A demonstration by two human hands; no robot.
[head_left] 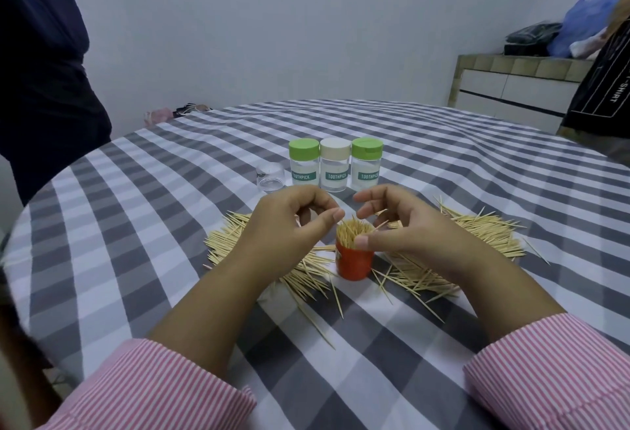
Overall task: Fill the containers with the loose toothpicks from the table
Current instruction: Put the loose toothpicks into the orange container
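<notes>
Filling is underway: the red cup (354,259) at 6 o'clock of the three capped jars (335,168) is packed with toothpicks. Left hand (293,221) curled, holding nothing visible; right hand (399,225) pinches some toothpicks. More loose toothpicks (477,235) must be gathered from the surface (443,143) next.

Left hand (289,221) raised, fingers curled toward thumb, right hand (399,225) opposite, fingers loosely curled, forearms converging

Bare cloth (358,378) near edge; toothpick heaps (477,235) flanking red cup (354,260); jars (335,170) behind.
</notes>
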